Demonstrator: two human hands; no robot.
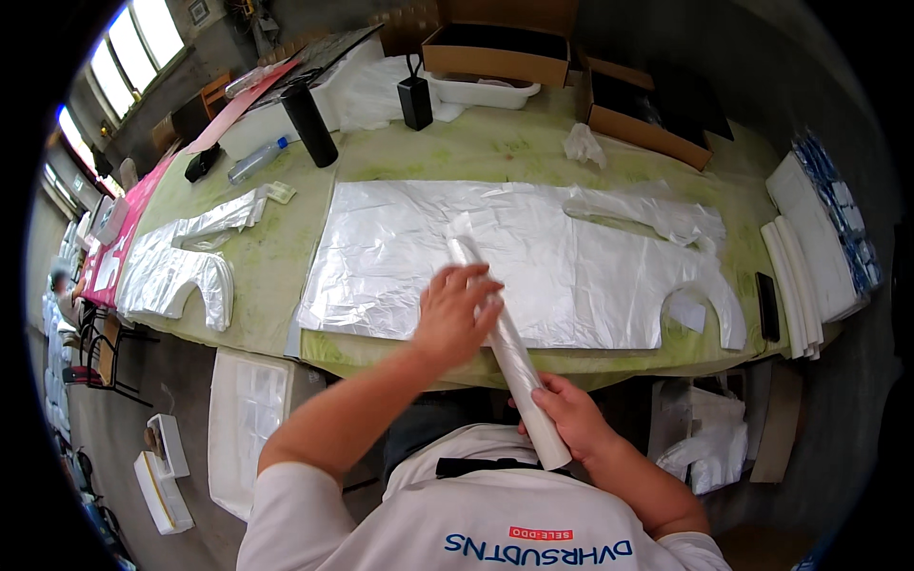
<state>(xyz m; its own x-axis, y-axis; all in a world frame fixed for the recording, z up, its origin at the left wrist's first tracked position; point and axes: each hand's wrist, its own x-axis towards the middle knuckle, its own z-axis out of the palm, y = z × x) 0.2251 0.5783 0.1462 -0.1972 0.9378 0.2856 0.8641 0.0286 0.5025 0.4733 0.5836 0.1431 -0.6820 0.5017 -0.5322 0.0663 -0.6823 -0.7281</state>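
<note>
your left hand (457,319) is loosely spread across the white plastic film roll (517,362). your right hand (574,419) grips its near end.

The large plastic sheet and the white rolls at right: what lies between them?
In the head view, a flat black object lies there, on the green table cover.

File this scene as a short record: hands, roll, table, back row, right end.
Left hand: over the white roll's upper part; contact unclear
Right hand: gripping the roll's lower part
Roll: slanted, upper end over the silvery plastic sheet
Table: green-covered, sheet spread across it
Back row: black cylinder, black looped box, cardboard box
Right end: flat dark object
</note>
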